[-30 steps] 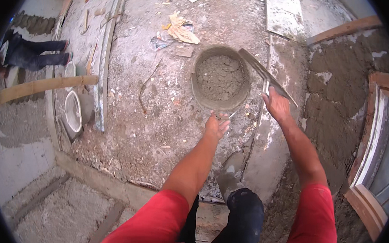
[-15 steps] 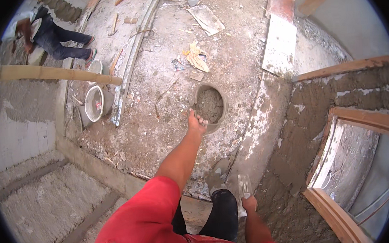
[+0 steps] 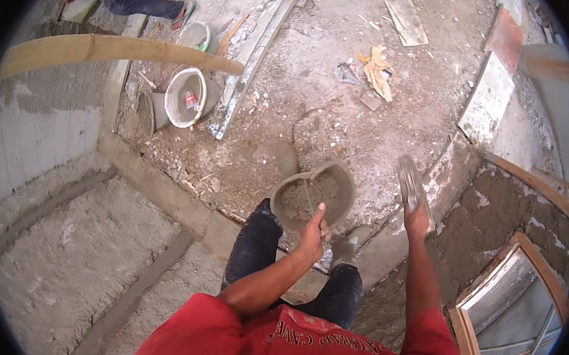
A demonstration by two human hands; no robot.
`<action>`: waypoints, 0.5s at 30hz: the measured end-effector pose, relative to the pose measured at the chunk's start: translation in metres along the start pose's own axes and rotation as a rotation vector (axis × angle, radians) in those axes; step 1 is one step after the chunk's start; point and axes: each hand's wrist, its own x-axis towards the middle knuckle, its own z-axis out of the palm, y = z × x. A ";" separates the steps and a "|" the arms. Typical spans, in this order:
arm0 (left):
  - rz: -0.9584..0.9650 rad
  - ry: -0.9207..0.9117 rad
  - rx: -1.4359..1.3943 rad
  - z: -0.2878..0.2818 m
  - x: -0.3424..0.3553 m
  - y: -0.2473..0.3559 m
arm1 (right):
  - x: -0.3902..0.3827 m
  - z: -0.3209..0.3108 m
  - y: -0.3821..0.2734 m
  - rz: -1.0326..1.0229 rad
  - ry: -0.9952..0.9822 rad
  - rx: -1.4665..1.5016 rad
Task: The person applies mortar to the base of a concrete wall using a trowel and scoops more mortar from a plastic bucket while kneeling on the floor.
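A grey bucket (image 3: pixel 348 187) with wet mortar (image 3: pixel 304 199) inside stands just in front of my legs. My left hand (image 3: pixel 315 235) is closed on its thin handle (image 3: pixel 309 192), which rises over the mortar. To the right, my right hand (image 3: pixel 417 221) grips a plastering trowel (image 3: pixel 408 174), whose flat blade is blurred and points away from me. The trowel is apart from the bucket, over the ground by the rough wall's foot.
Fresh mortar coats the wall around a wooden frame (image 3: pixel 465 330) at right. At left, a bamboo pole (image 3: pixel 117 49) crosses above a white-rimmed bucket (image 3: pixel 173 113). Boards (image 3: pixel 488 100), a long plank (image 3: pixel 250 68) and crumpled paper (image 3: pixel 377 75) lie around. Another person's legs (image 3: pixel 144 5) show far left.
My left hand has taken the bucket's handle, and the bucket has come closer to my legs. My right hand has moved forward with the trowel. The view has turned left.
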 end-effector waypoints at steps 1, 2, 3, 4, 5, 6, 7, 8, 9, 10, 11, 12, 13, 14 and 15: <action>-0.022 -0.015 0.055 -0.012 -0.002 0.009 | 0.028 -0.005 -0.060 -0.078 0.007 0.025; -0.038 -0.039 0.109 -0.020 -0.002 0.016 | 0.054 0.000 -0.114 -0.166 0.022 0.043; -0.053 -0.057 0.158 -0.028 0.000 0.029 | 0.074 0.003 -0.173 -0.237 0.016 0.130; -0.058 -0.061 0.167 -0.033 0.000 0.043 | 0.085 -0.001 -0.235 -0.308 0.013 0.181; -0.072 -0.074 0.185 -0.035 -0.006 0.057 | 0.105 0.003 -0.282 -0.364 -0.047 0.157; -0.073 -0.079 0.197 -0.040 -0.010 0.073 | 0.113 -0.002 -0.339 -0.385 -0.073 0.168; -0.072 -0.066 0.176 -0.044 -0.014 0.085 | 0.118 -0.008 -0.392 -0.452 -0.128 0.204; -0.085 -0.099 0.186 -0.039 -0.015 0.098 | 0.143 -0.004 -0.419 -0.469 -0.108 0.212; -0.094 -0.114 0.185 -0.040 -0.019 0.108 | 0.150 -0.009 -0.456 -0.469 -0.155 0.237; -0.089 -0.099 0.161 -0.038 -0.025 0.118 | 0.150 -0.017 -0.491 -0.472 -0.198 0.258; -0.084 -0.102 0.144 -0.032 -0.032 0.128 | 0.150 -0.022 -0.515 -0.490 -0.136 0.272; -0.086 -0.090 0.114 -0.028 -0.041 0.134 | 0.146 -0.023 -0.528 -0.516 -0.092 0.280; -0.083 -0.109 0.087 -0.022 -0.040 0.141 | 0.152 -0.035 -0.523 -0.501 -0.125 0.277; -0.072 -0.113 0.057 -0.021 -0.037 0.146 | 0.151 -0.046 -0.518 -0.496 -0.168 0.285; -0.061 -0.120 0.031 -0.015 -0.039 0.154 | 0.151 -0.059 -0.509 -0.489 -0.206 0.294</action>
